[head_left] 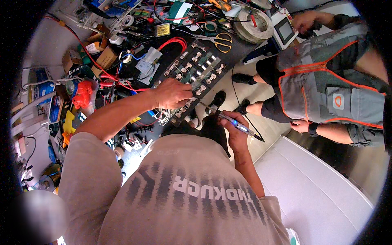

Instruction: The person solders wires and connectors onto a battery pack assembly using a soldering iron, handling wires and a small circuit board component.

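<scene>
My right hand (234, 125) is closed around a soldering iron (237, 123) with a clear, blue-lit handle. Its tip points left toward the near part of a long black board (206, 83), which carries metal terminals, small white parts and thin wires. Over that board's left edge, my left hand (174, 94) pinches a thin silvery wire (197, 98) that sticks out to the right, close to the iron's tip. Whether tip and wire touch is too small to tell. Below my left hand hangs a bundle of thin white wires (164, 117).
Yellow-handled scissors (223, 42) and a large cable spool (255, 26) lie beyond the board. Left of it are a grey metal box (150, 61), red cables (173, 40) and cardboard boxes (105, 58). Another person in a grey vest (314, 77) stands at the right, beside a white panel (310, 188).
</scene>
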The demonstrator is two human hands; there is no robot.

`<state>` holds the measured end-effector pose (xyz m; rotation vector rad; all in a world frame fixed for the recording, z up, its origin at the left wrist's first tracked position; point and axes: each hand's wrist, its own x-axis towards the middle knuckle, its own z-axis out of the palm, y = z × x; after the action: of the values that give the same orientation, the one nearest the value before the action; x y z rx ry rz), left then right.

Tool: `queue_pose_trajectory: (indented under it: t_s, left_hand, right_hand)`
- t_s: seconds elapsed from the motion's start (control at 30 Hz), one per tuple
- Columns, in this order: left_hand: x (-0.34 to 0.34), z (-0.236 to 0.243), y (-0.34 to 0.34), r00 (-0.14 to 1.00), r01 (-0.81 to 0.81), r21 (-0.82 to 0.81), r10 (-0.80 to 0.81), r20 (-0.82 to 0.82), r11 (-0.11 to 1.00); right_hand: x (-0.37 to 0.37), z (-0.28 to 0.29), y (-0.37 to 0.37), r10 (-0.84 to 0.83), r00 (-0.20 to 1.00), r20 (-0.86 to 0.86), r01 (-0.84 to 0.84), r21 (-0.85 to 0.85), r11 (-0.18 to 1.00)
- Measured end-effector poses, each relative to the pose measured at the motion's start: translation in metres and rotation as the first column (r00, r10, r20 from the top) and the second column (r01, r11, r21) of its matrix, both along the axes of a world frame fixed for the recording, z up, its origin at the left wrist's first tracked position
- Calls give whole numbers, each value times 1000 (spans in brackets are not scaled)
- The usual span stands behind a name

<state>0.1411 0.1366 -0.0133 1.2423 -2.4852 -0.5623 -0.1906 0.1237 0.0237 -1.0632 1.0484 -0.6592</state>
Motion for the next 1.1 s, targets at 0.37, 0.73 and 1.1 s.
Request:
queue_pose_trajectory:
  t_s: [0.37, 0.73, 1.1]
  left_hand:
    - [-5, -6, 10, 998, -60, -88, 63, 32, 994]
    - [-6, -10, 13, 995, -82, -122, 88, 41, 989]
    - [-5, -13, 14, 992, -90, -94, 98, 81, 991]
  right_hand:
    - [7, -5, 2, 54, 998, -30, -54, -21, 998]
    - [23, -20, 4, 101, 994, -49, -102, 2, 995]
    - [21, -35, 5, 88, 996, -17, -87, 44, 995]
